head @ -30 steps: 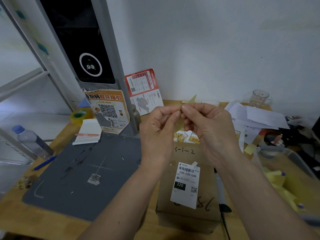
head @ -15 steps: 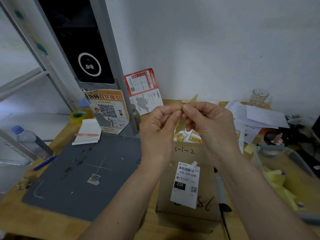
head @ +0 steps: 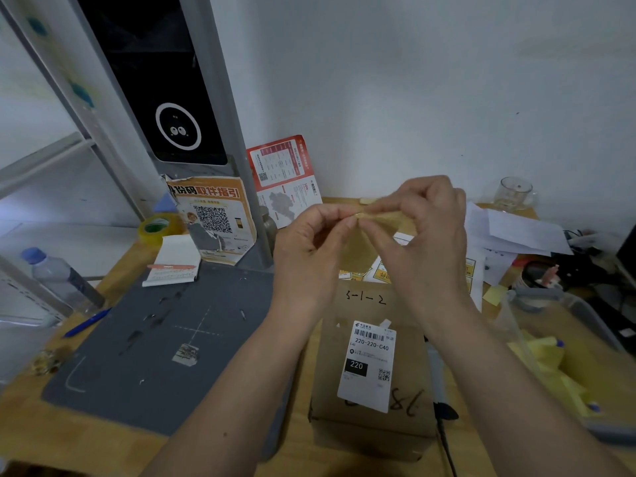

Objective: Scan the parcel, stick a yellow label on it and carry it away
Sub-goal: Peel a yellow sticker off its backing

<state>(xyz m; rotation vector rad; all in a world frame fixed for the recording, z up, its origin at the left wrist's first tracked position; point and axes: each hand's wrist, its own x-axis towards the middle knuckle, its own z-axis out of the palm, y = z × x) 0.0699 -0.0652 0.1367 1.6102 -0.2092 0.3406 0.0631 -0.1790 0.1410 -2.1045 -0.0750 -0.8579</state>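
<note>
A brown cardboard parcel (head: 375, 428) lies on the wooden table, with a white shipping label (head: 368, 364) on top and "3-1-2" handwritten above it. Both hands hover above the parcel's far end. My left hand (head: 306, 249) and my right hand (head: 420, 235) pinch a thin yellow label (head: 375, 215) between their fingertips; most of the label is hidden behind the fingers. The black scanner panel (head: 165, 80) stands on a grey post at the back left, over the grey scan mat (head: 155, 342).
A sheet of yellow stickers (head: 382, 273) lies behind the parcel. Loose papers (head: 516, 232), a glass cup (head: 514, 192) and a clear bin with yellow notes (head: 550, 359) crowd the right. Tape roll (head: 156, 228), notepad (head: 173, 261), water bottle (head: 58, 280) and blue pen (head: 86, 323) sit left.
The upright yellow corner above the fingers has dropped flat between the fingertips; the right hand has rolled over it. The parcel has not moved.
</note>
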